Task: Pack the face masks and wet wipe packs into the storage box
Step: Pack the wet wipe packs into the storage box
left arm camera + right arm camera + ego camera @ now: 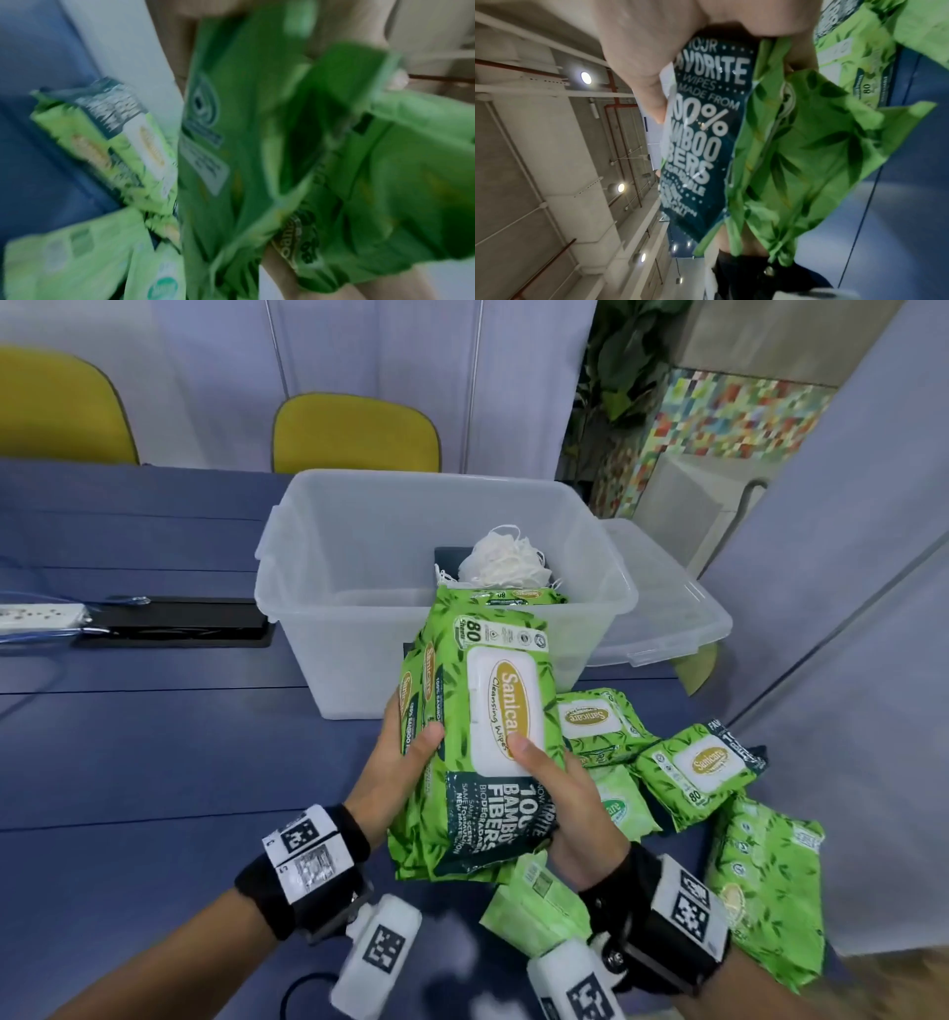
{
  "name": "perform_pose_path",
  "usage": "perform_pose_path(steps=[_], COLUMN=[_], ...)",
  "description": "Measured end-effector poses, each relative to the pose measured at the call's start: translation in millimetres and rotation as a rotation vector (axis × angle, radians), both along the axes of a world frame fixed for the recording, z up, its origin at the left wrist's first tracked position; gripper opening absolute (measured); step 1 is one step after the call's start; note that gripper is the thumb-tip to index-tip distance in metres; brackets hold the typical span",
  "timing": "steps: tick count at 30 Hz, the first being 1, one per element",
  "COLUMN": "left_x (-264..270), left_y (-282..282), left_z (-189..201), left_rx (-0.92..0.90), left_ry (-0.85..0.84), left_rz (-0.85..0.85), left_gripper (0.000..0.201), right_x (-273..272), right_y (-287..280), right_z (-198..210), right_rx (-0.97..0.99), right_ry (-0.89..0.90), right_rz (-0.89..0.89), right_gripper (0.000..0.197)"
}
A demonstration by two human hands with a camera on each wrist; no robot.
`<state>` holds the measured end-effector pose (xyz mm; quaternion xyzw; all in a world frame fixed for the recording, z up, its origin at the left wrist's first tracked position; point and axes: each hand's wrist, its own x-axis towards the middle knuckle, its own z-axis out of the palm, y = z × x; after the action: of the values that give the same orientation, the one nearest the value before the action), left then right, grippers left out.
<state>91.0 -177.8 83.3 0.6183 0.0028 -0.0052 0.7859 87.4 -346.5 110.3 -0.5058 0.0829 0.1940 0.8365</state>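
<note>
Both hands hold a stack of green wet wipe packs [482, 737] upright above the blue table, just in front of the clear storage box [359, 546]. My left hand [405, 762] grips the stack's left side, thumb on the front. My right hand [554, 783] grips its lower right, thumb on the white lid. In the right wrist view the thumb [641, 81] presses the dark printed end of the pack [706, 132]. The left wrist view shows the packs' green backs [257, 152], blurred. White face masks [503, 562] lie in the box at its right, with a green pack [508, 596] beside them.
Several more wipe packs [698, 767] lie loose on the table [154, 762] at the right. The box lid [662, 603] rests behind the box on the right. A black cable tray [174, 624] and a white power strip [36, 614] sit at the left. Yellow chairs [354, 433] stand behind the table.
</note>
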Motion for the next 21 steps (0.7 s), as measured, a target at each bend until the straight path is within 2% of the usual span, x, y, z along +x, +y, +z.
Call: perform_pose_path(steps=[3,6,8,9,11,13,15,18,21], left_x=[6.6,11.3,15.4,17.3,22.1,25.7,30.8,38.8,46.5], left_y=[-0.7,3.9,13.3,20.5,39.4,59.9,75.6,80.3,73.7], left_z=[9.4,12.9,14.7,17.5,27.1,40.4,55.5,80.5,100.5], left_rx=[0.074,0.038,-0.008,-0.002,0.097,0.314,0.572,0.801,0.958], left_ry=[0.011,0.027,0.06,0.069,0.031,-0.019,-0.064,-0.148,-0.258], left_rz=[-0.021,0.012,0.035,0.03,-0.006,-0.063,-0.122,-0.273,-0.421], left_gripper=[0.119,0.114,0.113,0.113,0.113,0.116,0.117,0.108,0.1], right_x=[6.6,17.0,27.5,34.4,48.5,58.3,61.5,55.0,50.7], right_y=[-5.7,-20.5,-37.8,-49.5,-76.8,-100.4,-110.4,-92.2,-56.1], right_z=[5.4,10.9,22.1,29.9,51.3,78.1,103.7,120.0,104.6], right_rx=[-0.018,0.009,-0.04,-0.108,-0.292,-0.493,-0.681,-0.869,-1.097], right_ry=[-0.031,-0.043,-0.101,-0.173,-0.382,-0.588,-0.781,-1.094,-1.418], right_rz=[-0.008,0.025,0.021,0.001,-0.005,0.088,0.268,0.529,0.643], right_gripper=[0.09,0.098,0.102,0.102,0.088,0.073,0.062,0.062,0.067])
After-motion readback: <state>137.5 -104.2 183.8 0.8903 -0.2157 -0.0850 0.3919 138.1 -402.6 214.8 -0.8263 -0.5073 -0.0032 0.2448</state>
